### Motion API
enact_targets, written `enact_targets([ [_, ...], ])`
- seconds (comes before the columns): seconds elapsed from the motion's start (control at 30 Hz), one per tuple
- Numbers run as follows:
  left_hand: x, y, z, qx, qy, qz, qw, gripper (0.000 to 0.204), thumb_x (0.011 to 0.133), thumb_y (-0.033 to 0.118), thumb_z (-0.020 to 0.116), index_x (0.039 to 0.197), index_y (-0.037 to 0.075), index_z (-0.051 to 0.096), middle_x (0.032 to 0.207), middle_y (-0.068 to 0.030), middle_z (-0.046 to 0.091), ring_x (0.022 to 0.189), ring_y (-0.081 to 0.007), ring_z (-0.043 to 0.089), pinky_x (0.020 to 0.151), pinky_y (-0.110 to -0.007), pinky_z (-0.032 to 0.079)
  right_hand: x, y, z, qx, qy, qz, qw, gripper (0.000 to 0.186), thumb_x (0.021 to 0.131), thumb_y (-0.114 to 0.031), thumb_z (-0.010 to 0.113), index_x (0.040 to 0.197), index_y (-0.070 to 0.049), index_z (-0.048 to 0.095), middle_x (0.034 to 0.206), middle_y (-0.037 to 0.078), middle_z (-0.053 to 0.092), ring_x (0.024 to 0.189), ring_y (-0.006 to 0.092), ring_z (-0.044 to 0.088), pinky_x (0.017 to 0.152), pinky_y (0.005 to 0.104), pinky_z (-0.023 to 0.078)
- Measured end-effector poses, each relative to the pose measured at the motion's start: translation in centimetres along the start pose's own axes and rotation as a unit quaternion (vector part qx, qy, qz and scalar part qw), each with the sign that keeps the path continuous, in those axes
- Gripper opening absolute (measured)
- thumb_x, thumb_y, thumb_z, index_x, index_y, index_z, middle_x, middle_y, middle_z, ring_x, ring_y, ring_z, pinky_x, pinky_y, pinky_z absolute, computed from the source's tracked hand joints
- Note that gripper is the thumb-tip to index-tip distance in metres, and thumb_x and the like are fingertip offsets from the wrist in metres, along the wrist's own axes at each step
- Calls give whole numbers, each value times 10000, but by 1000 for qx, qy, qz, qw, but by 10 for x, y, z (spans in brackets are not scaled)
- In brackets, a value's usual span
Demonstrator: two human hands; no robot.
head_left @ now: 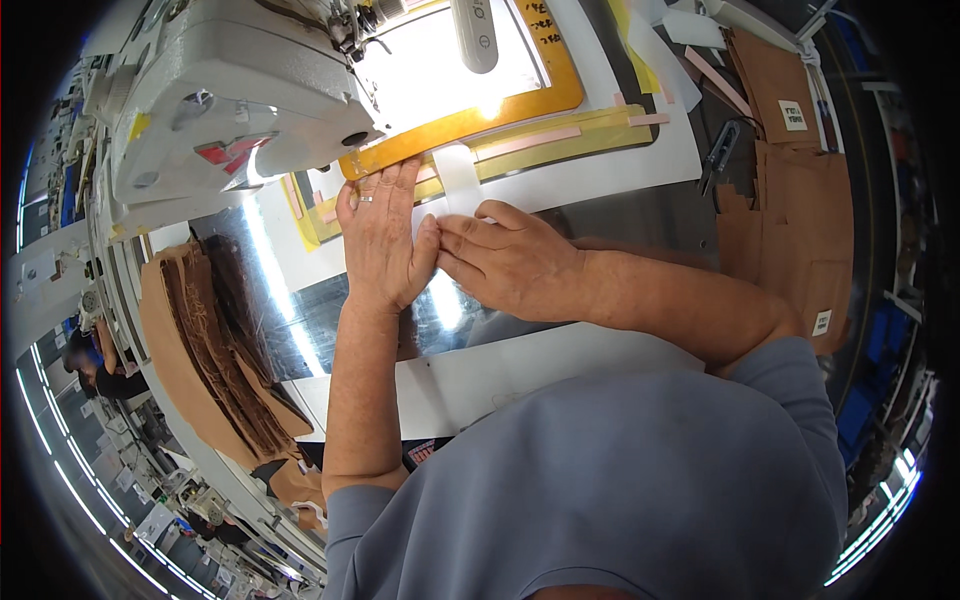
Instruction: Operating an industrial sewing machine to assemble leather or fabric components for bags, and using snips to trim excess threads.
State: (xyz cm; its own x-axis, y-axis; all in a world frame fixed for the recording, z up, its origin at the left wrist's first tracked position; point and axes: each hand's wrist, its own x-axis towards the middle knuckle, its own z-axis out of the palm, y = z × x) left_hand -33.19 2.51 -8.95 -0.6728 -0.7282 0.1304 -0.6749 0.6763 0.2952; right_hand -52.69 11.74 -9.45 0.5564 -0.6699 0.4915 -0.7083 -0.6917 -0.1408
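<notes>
While the left hand [382, 235] lies flat, the right hand [515, 260] curls

Whether it grips the smooth white strip [459, 178] at eleven o'clock, I cannot tell. Glossy amber frame [470, 127] at twelve; polished steel tabletop [655, 222] beneath; white sewing machine [235, 90] at ten; matte brown sheets [805, 220] at three.

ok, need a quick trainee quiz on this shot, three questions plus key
1. True or false: the snips lie to the right of the orange frame.
2. Which hand's fingertips reach the frame's lower edge? A) right B) left C) neither
3. Fill in: the short strip nearest the right hand is ____ in colour.

Key: 1 true; 2 B, the left hand; 3 white.
</notes>
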Motion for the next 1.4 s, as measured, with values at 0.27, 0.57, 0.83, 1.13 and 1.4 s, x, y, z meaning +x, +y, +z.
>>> enact_targets([
  [0.27, 1, -4, 0, -44, 13, -10, 999, 639, 978, 327, 357, 1537, 61, 513, 1486, -213, 591, 1457, -352, 487, 1240, -563, 185, 25, -39, -15, 52, -133, 159, 977, 335, 858, -94, 635, 1157, 49, 683, 1326, 206, 685, 902, 211, 625, 797, 360, 466],
  [0.57, 0, -7, 3, -44, 26, -5, 999, 610, 992, 330, 348, 1501, 53, 536, 1464, -197, 605, 1422, -332, 519, 1230, -550, 206, 29, 0, 14, -85, -40, 210, 973, 473, 892, -246, 709, 1336, -83, 691, 1406, 20, 668, 917, 167, 566, 848, 362, 411],
  [0.83, -2, -4, 3, -7, 0, -16, 1000, 653, 997, 371, 296, 1548, 84, 499, 1498, -183, 576, 1470, -309, 471, 1230, -542, 189, 16, 25, -10, -140, -170, 275, 936, 562, 984, -425, 673, 1392, -40, 632, 1337, 89, 677, 1017, 160, 650, 883, 378, 440],
  [1.13, -1, -2, 3, 3, 0, -24, 1000, 660, 1024, 407, 269, 1540, 75, 511, 1456, -212, 590, 1452, -334, 476, 1231, -540, 192, -23, 31, -30, -149, -145, 265, 941, 703, 1006, -504, 635, 1471, 19, 571, 1447, 177, 633, 983, 203, 722, 812, 367, 508],
  [1.4, 0, -2, 3, 2, 0, -8, 1000, 681, 1027, 429, 276, 1555, 60, 496, 1486, -218, 562, 1458, -345, 459, 1230, -563, 184, -13, 42, -28, -112, -182, 306, 928, 763, 1000, -567, 617, 1475, 26, 547, 1400, 187, 648, 1071, 233, 715, 868, 406, 538],
])
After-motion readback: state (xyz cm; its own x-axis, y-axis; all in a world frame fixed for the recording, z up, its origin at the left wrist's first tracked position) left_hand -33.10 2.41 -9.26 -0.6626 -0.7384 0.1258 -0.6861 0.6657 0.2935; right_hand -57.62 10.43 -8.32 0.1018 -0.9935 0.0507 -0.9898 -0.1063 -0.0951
